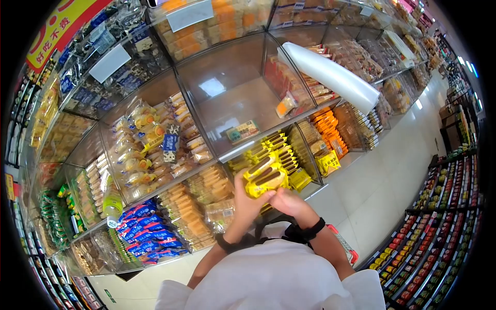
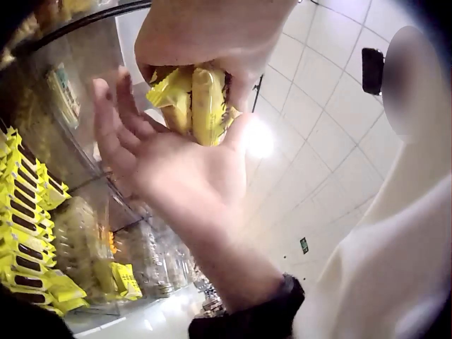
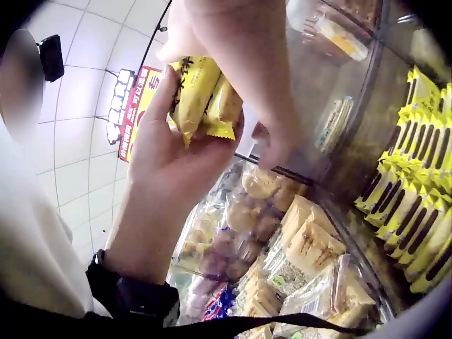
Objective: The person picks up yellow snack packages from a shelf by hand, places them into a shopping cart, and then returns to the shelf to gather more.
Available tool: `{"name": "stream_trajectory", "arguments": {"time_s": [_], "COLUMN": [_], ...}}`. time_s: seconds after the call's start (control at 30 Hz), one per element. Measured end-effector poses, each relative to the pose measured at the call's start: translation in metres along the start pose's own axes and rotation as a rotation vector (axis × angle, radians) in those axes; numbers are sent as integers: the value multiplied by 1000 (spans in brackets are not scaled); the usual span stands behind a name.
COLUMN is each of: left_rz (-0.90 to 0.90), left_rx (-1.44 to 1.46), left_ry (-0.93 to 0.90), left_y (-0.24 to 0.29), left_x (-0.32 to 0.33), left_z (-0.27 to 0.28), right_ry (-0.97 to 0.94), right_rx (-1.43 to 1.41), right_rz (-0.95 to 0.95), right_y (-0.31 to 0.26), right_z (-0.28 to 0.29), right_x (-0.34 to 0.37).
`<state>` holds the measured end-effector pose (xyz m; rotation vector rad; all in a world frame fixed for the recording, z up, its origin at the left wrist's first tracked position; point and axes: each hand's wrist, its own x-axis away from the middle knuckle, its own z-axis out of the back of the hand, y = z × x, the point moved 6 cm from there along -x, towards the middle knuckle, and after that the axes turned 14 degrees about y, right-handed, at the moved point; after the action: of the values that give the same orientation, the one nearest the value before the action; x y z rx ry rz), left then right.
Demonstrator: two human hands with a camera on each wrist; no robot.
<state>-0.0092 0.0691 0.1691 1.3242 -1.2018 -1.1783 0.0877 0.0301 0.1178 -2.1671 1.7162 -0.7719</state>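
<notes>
Presently, the left hand (image 1: 247, 204) has fingers and thumb clamped on at least two yellow packets (image 1: 266, 180), held before similar stock (image 1: 289, 157). The right hand (image 1: 290, 202) is beside them, fingers (image 2: 106, 116) extended and apart. The packets' dark characters are only partly legible. A red-and-yellow sign (image 1: 54, 39) reads "好吃不贵"; lettering on blue packets (image 1: 150, 232) is too small.

Left hand (image 3: 168, 154) grips yellow packets (image 3: 198, 95) | right hand (image 3: 251, 67) beside them | bagged bread (image 3: 311, 248) below | striped yellow packs (image 3: 415, 176) along right edge
</notes>
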Motion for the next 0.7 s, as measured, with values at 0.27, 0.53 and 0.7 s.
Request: {"name": "stream_trajectory", "arguments": {"time_s": [0.27,0.53,0.7], "left_rz": [-23,66,99], "left_rx": [33,181,312], "left_ry": [-94,-96,-82], "left_y": [-4,0,-5], "left_x": [5,3,-5], "left_z": [-4,-1,8], "right_ry": [25,132,217], "right_rx": [-38,-85,-74], "right_rz": [-66,-71,-85], "right_y": [-4,-14,-19], "right_z": [7,5,10], "right_x": [3,3,7]}}
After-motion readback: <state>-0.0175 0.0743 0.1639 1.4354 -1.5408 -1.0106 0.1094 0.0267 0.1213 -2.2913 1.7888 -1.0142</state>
